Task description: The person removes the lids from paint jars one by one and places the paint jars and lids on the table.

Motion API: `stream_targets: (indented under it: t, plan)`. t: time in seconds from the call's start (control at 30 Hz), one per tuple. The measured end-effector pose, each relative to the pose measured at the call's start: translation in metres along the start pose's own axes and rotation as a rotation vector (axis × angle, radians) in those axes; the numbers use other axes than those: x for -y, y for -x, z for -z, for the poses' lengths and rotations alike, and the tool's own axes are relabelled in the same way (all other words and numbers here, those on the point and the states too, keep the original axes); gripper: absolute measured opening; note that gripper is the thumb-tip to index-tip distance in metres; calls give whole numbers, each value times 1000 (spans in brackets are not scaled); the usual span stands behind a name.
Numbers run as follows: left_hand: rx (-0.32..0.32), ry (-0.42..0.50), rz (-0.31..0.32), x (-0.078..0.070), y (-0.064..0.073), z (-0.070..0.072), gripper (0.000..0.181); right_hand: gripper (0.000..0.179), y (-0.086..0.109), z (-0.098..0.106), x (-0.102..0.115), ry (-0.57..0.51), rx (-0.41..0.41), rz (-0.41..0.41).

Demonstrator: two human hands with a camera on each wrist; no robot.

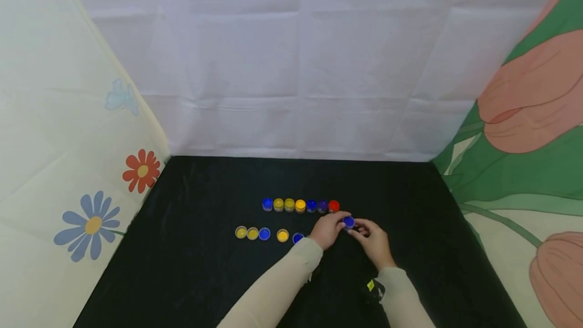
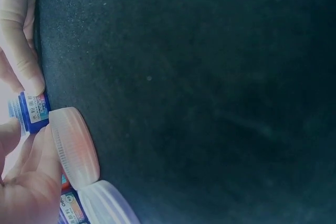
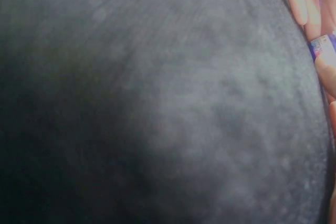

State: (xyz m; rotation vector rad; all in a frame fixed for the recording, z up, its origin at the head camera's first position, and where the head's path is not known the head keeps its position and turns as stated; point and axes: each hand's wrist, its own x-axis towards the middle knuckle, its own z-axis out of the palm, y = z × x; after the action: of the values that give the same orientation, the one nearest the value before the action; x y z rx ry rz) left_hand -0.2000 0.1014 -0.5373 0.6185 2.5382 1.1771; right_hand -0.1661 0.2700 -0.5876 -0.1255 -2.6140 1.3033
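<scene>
Between both hands is a small blue paint pot (image 1: 348,222) with a clear lid. My left hand (image 1: 326,230) holds it from the left, its fingers and thumb around the side. From the right, my right hand (image 1: 374,242) pinches it with thumb and fingers. In the left wrist view the pot (image 2: 35,111) lies sideways to the camera, its printed label showing. A red paint pot (image 1: 334,206) stands just beyond the left fingers. The left forearm partly covers a dark blue pot (image 1: 298,238) in the nearer row.
The back row continues leftward from the red pot with purple (image 1: 322,206), blue and yellow pots, close together. Nearer are a yellow pot (image 1: 283,236) standing apart and a group of two yellow and one blue pot (image 1: 264,234). Black cloth (image 1: 182,267) covers the table; a white sheet (image 1: 296,65) hangs behind.
</scene>
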Motion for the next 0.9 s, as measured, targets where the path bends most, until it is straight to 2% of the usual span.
stream_targets:
  t: [0.2, 0.4, 0.67, 0.9]
  plan:
    - [-4, -4, 11, -1, 1, -1, 30, 26, 1, 1, 0, -8, 15, -4]
    - [-7, 33, 39, 2, 0, -2, 25, 27, 1, 1, 0, -2, 24, -21]
    - [5, -14, -43, 2, 3, 2, 35, 26, 2, 0, 2, 0, 10, -8]
    - [-1, 21, 11, 1, 2, 1, 28, 26, 2, 0, 1, 2, 11, 1]
